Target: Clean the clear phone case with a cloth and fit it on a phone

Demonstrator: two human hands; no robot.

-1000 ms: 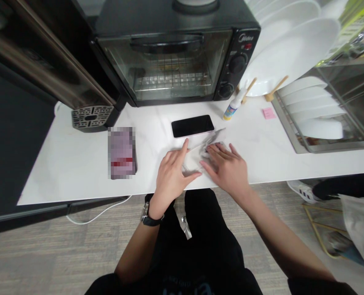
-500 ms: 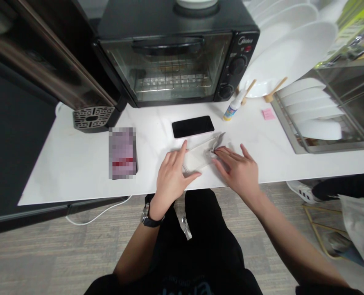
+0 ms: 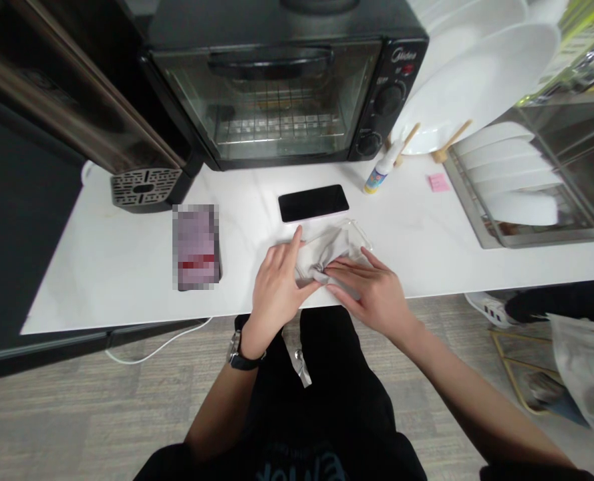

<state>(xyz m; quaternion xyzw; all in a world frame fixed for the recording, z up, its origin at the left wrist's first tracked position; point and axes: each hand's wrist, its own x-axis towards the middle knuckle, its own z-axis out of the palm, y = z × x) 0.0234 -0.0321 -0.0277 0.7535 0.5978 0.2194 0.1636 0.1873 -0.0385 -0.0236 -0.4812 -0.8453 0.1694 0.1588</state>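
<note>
A clear phone case (image 3: pixel 363 234) lies flat on the white counter near its front edge. My left hand (image 3: pixel 276 284) holds its left end, with the thumb on the near side and the index finger on the far side. Under the fingertips of my right hand (image 3: pixel 374 290) is a crumpled light-grey cloth (image 3: pixel 335 246), pressed onto the inside of the case. Just beyond the case rests a smartphone (image 3: pixel 314 203), its dark screen facing up. A small white spray bottle (image 3: pixel 377 176) with a blue and yellow label stands behind and to the right.
A black toaster oven (image 3: pixel 276 100) stands at the back. To the left are a blurred-out purple item (image 3: pixel 196 234) and a machine's drip tray (image 3: pixel 143 189). A pink sticky note (image 3: pixel 439 182), large white plates (image 3: pixel 482 87) and a dish rack (image 3: pixel 477 214) are at right.
My right hand has slid the cloth left and toward me across the case, uncovering the case's right end. My left hand keeps its hold at the left end.
</note>
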